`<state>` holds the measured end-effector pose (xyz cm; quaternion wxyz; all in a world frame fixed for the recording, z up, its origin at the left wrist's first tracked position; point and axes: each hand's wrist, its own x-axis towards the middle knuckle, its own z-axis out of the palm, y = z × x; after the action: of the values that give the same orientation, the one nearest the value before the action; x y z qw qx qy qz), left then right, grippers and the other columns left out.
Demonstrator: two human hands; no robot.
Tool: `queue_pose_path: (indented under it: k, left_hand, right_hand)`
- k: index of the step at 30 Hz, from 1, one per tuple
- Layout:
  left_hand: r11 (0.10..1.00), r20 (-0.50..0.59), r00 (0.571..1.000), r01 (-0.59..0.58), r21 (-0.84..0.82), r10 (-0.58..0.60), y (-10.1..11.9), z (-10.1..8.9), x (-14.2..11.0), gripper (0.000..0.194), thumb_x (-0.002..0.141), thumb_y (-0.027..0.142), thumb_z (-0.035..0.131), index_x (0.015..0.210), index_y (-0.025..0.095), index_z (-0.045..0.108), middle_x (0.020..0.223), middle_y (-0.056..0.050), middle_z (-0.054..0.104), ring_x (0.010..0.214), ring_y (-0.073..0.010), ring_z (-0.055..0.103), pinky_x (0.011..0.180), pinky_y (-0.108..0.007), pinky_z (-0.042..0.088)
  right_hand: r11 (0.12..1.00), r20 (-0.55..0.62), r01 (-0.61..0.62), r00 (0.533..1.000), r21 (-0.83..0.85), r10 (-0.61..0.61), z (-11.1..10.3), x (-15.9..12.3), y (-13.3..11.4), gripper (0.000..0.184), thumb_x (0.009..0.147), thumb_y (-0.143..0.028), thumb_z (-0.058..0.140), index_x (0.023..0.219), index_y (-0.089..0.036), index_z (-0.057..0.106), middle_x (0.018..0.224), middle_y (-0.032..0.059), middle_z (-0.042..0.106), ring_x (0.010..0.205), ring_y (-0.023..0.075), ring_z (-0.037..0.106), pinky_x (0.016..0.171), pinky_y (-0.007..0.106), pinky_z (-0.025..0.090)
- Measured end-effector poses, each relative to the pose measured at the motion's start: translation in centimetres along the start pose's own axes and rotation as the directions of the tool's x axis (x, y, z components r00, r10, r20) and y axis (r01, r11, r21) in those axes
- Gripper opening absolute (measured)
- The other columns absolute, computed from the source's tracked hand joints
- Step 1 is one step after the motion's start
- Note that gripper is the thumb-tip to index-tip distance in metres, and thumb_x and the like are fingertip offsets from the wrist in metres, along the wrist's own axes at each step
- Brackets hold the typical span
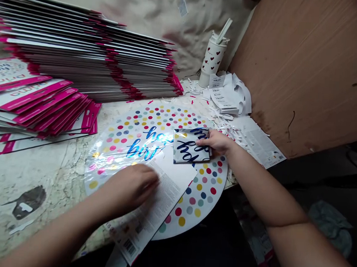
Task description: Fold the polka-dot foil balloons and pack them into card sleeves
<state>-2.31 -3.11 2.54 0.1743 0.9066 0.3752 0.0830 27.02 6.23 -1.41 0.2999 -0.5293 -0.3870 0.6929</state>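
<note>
Head view looks down on a round foil balloon (pixel 155 124) lying flat on a scuffed table (pixel 35 170), printed with coloured dots and blue script in which "birt" can be read before a sheet covers the rest. On the balloon's right side sits a folded foil square (pixel 188 146), also lettered in blue. The right hand (pixel 215 141) lies across its edge, fingers close together; whether the thumb grips underneath is hidden. The left hand (pixel 130 186) is spread flat, palm down, on a white printed sheet (pixel 176 181) covering the balloon's lower part, with a barcode (pixel 129 248) at its end.

The foil looks light, thin and slippery, likely to slide and crease, so its folded edge seems the best hold. The sheet looks limp.

Behind the balloon rises a pile of pink-edged cards (pixel 81 52); a looser pile (pixel 39 102) to its left seems to read "prima". Beyond stands a heart-printed cup (pixel 212 59).
</note>
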Motion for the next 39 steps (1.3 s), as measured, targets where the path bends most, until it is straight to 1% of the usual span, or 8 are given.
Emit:
queue_pose_path:
  k: [4, 7, 11, 17, 23, 27, 33, 39]
  left_hand:
    - [0.991, -0.036, 0.998, -0.054, 0.124, 0.059, 0.1, 3.3, 4.7, 0.02, 0.081, 0.017, 0.039, 0.088, 0.016, 0.058, 0.095, -0.01, 0.058, 0.091, -0.0235, 0.051, 0.082, -0.039, 0.041]
    - [0.986, -0.05, 0.993, -0.104, 0.13, 0.111, -0.3, 4.0, 5.7, 0.015, 0.076, 0.015, 0.041, 0.084, 0.016, 0.054, 0.09, -0.009, 0.056, 0.088, -0.0228, 0.048, 0.082, -0.04, 0.038]
    - [0.978, -0.049, 0.986, -0.152, 0.141, 0.161, -0.4, 2.9, 5.3, 0.013, 0.075, 0.015, 0.039, 0.078, 0.017, 0.052, 0.077, -0.005, 0.054, 0.077, -0.0207, 0.046, 0.078, -0.041, 0.035]
    - [0.965, -0.087, 0.969, -0.219, 0.142, 0.232, 0.2, 2.2, 4.9, 0.015, 0.078, 0.02, 0.037, 0.07, 0.019, 0.05, 0.076, -0.006, 0.053, 0.088, -0.025, 0.044, 0.083, -0.045, 0.031]
    - [0.972, -0.076, 0.975, -0.198, 0.124, 0.208, -0.1, 2.0, 4.6, 0.013, 0.078, 0.019, 0.037, 0.078, 0.018, 0.05, 0.083, -0.006, 0.052, 0.093, -0.0262, 0.042, 0.088, -0.049, 0.028]
    - [0.973, -0.091, 0.974, -0.194, 0.125, 0.206, 0.0, 1.9, 4.6, 0.013, 0.08, 0.02, 0.036, 0.077, 0.018, 0.049, 0.083, -0.006, 0.052, 0.094, -0.0263, 0.042, 0.089, -0.049, 0.028]
    - [0.971, -0.105, 0.975, -0.178, 0.159, 0.196, 0.0, 1.8, 4.5, 0.014, 0.08, 0.02, 0.036, 0.078, 0.018, 0.05, 0.081, -0.006, 0.051, 0.091, -0.0258, 0.042, 0.088, -0.048, 0.03]
    - [0.973, -0.126, 0.975, -0.159, 0.17, 0.181, -0.4, 1.0, 4.0, 0.015, 0.08, 0.018, 0.037, 0.085, 0.019, 0.051, 0.086, -0.006, 0.053, 0.092, -0.0249, 0.042, 0.086, -0.044, 0.034]
  right_hand:
    - [0.999, -0.042, -0.008, 0.999, -0.051, 0.006, 0.7, -0.2, 0.4, 0.023, 0.057, -0.01, 0.077, 0.076, -0.013, 0.065, 0.067, 0.0038, 0.07, 0.064, 0.0179, 0.067, 0.061, 0.03, 0.059]
    - [0.993, -0.062, 0.015, 0.998, -0.113, -0.022, 0.9, -1.4, 0.2, 0.024, 0.056, -0.012, 0.078, 0.077, -0.013, 0.065, 0.068, 0.0029, 0.07, 0.063, 0.0164, 0.066, 0.059, 0.028, 0.058]
    - [0.956, 0.147, 0.027, 0.989, -0.291, 0.016, 1.2, -2.5, -0.8, 0.024, 0.056, -0.018, 0.078, 0.075, -0.012, 0.064, 0.065, 0.0, 0.068, 0.058, 0.012, 0.063, 0.056, 0.023, 0.053]
    - [0.808, 0.337, 0.03, 0.918, -0.589, 0.211, 3.0, -0.9, -3.3, 0.024, 0.051, -0.02, 0.08, 0.064, -0.01, 0.062, 0.056, -0.0019, 0.063, 0.05, 0.0096, 0.056, 0.048, 0.02, 0.046]
    - [0.905, 0.306, 0.013, 0.943, -0.426, 0.13, 4.8, 0.3, -4.4, 0.027, 0.054, -0.021, 0.08, 0.069, -0.011, 0.06, 0.056, -0.0027, 0.061, 0.046, 0.0063, 0.052, 0.043, 0.017, 0.04]
    - [0.875, 0.276, 0.056, 0.957, -0.482, 0.09, 5.6, 0.0, -4.6, 0.027, 0.059, -0.016, 0.076, 0.055, -0.013, 0.05, 0.041, -0.0076, 0.046, 0.035, 0.0028, 0.039, 0.034, 0.015, 0.029]
    - [0.866, 0.181, 0.091, 0.983, -0.492, 0.0, 8.2, -0.7, -4.0, 0.009, 0.064, -0.004, 0.063, 0.065, -0.012, 0.059, 0.047, -0.0043, 0.054, 0.045, 0.0079, 0.052, 0.045, 0.019, 0.045]
    - [0.875, 0.354, 0.125, 0.933, -0.468, 0.056, 8.4, -1.8, -2.9, 0.013, 0.068, -0.002, 0.055, 0.065, -0.013, 0.061, 0.053, -0.0024, 0.059, 0.049, 0.0087, 0.055, 0.048, 0.019, 0.046]
